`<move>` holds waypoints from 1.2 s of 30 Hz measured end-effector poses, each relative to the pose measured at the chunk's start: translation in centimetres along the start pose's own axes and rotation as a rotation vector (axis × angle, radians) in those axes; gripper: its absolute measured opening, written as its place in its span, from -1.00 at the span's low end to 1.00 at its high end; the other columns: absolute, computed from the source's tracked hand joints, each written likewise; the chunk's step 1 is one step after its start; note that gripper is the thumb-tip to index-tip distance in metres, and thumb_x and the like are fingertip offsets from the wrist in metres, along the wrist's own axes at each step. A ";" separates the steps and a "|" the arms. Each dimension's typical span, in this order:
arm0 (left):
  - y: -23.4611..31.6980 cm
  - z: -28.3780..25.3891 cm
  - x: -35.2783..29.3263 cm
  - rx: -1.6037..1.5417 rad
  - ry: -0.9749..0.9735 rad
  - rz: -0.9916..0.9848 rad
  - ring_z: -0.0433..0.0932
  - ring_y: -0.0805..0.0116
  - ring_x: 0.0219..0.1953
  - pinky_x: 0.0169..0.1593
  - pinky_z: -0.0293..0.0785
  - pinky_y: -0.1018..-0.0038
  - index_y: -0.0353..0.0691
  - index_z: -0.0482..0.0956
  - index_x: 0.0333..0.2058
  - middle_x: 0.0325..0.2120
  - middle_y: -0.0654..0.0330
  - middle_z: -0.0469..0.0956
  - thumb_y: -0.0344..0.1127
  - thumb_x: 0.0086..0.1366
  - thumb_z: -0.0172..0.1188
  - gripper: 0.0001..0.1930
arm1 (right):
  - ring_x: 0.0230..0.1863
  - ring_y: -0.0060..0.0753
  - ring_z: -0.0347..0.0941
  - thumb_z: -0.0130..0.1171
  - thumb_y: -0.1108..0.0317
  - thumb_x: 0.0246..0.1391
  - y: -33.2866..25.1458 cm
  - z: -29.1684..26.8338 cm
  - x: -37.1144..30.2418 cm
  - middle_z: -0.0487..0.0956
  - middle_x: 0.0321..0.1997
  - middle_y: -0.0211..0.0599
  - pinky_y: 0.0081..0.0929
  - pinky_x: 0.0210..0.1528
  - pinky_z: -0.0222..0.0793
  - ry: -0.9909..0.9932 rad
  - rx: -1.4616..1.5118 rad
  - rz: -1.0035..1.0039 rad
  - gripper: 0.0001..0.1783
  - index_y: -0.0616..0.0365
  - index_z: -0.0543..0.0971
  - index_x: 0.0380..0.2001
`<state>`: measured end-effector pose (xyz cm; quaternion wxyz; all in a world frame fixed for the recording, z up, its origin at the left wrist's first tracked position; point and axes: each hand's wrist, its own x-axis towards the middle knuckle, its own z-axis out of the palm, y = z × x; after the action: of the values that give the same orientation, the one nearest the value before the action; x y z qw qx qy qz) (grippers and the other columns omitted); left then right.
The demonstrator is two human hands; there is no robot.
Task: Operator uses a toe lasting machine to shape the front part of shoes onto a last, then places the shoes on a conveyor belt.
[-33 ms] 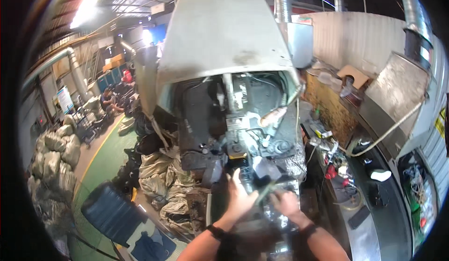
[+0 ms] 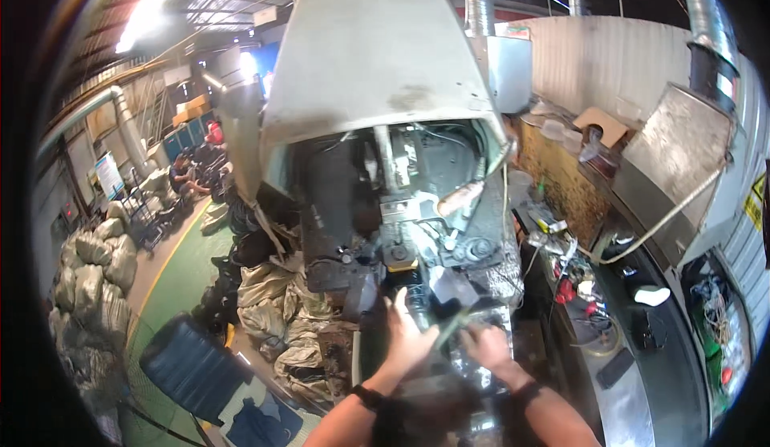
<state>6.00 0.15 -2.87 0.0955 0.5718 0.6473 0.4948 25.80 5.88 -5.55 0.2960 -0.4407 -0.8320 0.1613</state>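
Left grip (image 2: 409, 339): reaches forward, thumb apart from the rest; I can't tell its hold.
Right grip (image 2: 486, 344): curled, blurred, hold unclear to me.
Greenish strip (image 2: 455, 319): slants between my 2 grips.
Machine (image 2: 381, 54): grey-hooded, straight ahead.
Floor (image 2: 172, 287): green, leftward.

No lettering is legible. A yellow-and-black sign (image 2: 755, 203) stands on the pale corrugated metal wall (image 2: 746, 138); markings on the white-and-blue rectangular board (image 2: 108, 176) are too small to read.

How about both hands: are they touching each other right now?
No, a visible gap separates the left hand from the right hand.
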 end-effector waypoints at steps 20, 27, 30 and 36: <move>0.3 0.0 0.1 0.039 0.024 0.008 0.17 -0.03 0.31 0.39 0.10 0.17 -0.26 -0.13 0.38 0.25 -0.17 0.14 -0.43 0.00 0.44 0.08 | -0.42 0.09 0.62 0.12 0.20 0.21 -0.4 -0.4 -0.1 0.66 -0.45 -0.04 -0.03 -0.29 0.55 0.088 0.076 -0.074 -0.77 -0.02 0.66 -0.16; 0.3 0.1 0.0 0.023 0.020 -0.005 0.22 0.02 0.27 0.36 0.16 0.19 -0.25 -0.13 0.38 0.22 -0.15 0.18 -0.43 0.01 0.44 0.07 | -0.41 0.11 0.61 0.12 0.22 0.20 -0.3 -0.6 -0.1 0.66 -0.45 -0.03 -0.02 -0.28 0.55 0.060 0.099 -0.056 -0.78 0.01 0.66 -0.18; 0.3 0.1 0.1 0.017 0.016 -0.005 0.26 0.04 0.24 0.33 0.20 0.20 -0.25 -0.13 0.38 0.19 -0.14 0.21 -0.44 0.01 0.43 0.07 | -0.42 0.13 0.61 0.12 0.21 0.20 -0.4 -0.7 -0.2 0.65 -0.45 -0.01 -0.01 -0.28 0.55 0.060 0.103 -0.045 -0.78 0.02 0.66 -0.20; 0.2 -0.2 0.0 0.029 0.020 0.003 0.29 0.05 0.21 0.32 0.23 0.20 -0.24 -0.14 0.38 0.18 -0.14 0.23 -0.45 0.01 0.42 0.07 | -0.50 0.00 0.59 0.18 0.24 0.19 -0.1 -0.1 -0.2 0.65 -0.49 -0.13 -0.14 -0.36 0.54 0.090 0.073 -0.086 -0.78 -0.02 0.70 -0.15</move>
<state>6.00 0.00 -2.64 0.0800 0.5689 0.6545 0.4915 25.90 5.67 -5.48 0.3555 -0.4000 -0.8297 0.1586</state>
